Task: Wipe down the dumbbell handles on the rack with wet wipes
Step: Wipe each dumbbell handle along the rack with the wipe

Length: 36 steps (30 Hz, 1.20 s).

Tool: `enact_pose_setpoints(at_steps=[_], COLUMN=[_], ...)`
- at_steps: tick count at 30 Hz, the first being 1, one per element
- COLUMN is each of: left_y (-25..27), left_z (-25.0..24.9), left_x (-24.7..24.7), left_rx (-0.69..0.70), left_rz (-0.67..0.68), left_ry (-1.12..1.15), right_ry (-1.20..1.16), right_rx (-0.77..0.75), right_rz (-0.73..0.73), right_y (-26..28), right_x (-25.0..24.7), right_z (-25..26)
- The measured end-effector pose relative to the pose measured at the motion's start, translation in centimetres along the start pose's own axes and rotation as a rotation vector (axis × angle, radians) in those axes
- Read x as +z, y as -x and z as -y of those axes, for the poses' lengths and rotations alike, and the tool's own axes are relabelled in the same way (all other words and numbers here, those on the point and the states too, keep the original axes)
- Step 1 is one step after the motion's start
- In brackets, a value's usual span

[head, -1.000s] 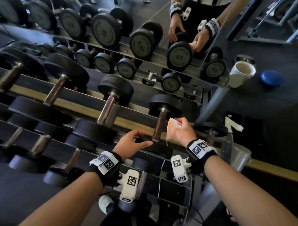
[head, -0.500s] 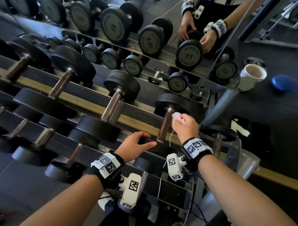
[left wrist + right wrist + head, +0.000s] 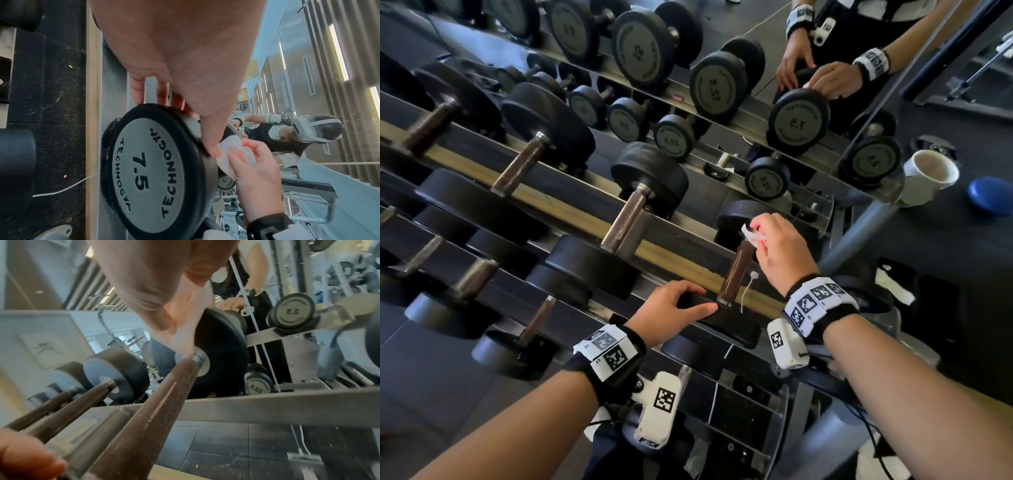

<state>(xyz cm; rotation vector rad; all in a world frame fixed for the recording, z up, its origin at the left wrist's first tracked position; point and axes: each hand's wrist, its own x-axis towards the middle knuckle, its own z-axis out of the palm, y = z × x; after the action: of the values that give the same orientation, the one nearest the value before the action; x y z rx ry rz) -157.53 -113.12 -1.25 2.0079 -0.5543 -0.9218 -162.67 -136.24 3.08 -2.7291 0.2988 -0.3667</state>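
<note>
Right hand (image 3: 779,253) fingers pinch the crumpled wet wipe (image 3: 751,237) against the top of the handle (image 3: 736,274), up by the far weight. Left hand (image 3: 671,306) curls over the near weight (image 3: 152,175), steadying the dumbbell on the rack (image 3: 571,209). Wipe's soft and limp, so wrap it round; the knurled bar looks stiff, heavy, grippy.

The dumbbell end cap (image 3: 148,175) reads "TECHNOGYM" twice and "7.5"; mirrored caps at one o'clock show reversed "7.5" (image 3: 798,124) and "2.5" (image 3: 766,181).
</note>
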Motion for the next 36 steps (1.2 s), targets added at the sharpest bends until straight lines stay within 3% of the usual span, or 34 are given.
enact_pose_setpoints(at_steps=[6,11,15,17,19,23,27,29,33,36], left_y=[0.1,0.3,0.4,0.4,0.4,0.4,0.3,0.3,0.2,0.1], left_z=[-0.1,-0.1,-0.3,-0.2,-0.2,-0.3,-0.3,-0.3,-0.3,-0.1], left_x=[0.2,0.3,0.3,0.4,0.4,0.5,0.6,0.6,0.5,0.5], left_rx=[0.002,0.006,0.000,-0.003,-0.003,-0.018,-0.039,-0.052,-0.064,-0.068], left_rz=[-0.008,-0.031,-0.025,-0.033,-0.035,-0.031,-0.042,-0.041,-0.024,-0.028], left_ry=[0.014,0.026,0.045,0.053,0.055,0.075,0.091,0.104,0.106,0.102], right_ry=[0.098,0.225,0.200,0.262,0.297,0.191,0.202,0.283,0.416,0.439], right_rx=[-0.240,-0.325,-0.463,-0.529,-0.531,-0.374,-0.519,-0.510,-0.339,-0.417], right_rz=[0.066,0.393,0.414,0.492,0.565,0.633,0.691,0.668,0.559,0.582], right_y=[-0.2,-0.4,-0.1,-0.3,-0.1,1.6,2.3,1.1,-0.6,1.4], right_x=[-0.2,0.4,-0.6,-0.8,-0.5,0.0,-0.1,-0.5,-0.4,1.3], right_z=[0.3,-0.6,-1.7,-1.9,-2.3,-1.3,-0.4,-0.9,-1.6,-0.5])
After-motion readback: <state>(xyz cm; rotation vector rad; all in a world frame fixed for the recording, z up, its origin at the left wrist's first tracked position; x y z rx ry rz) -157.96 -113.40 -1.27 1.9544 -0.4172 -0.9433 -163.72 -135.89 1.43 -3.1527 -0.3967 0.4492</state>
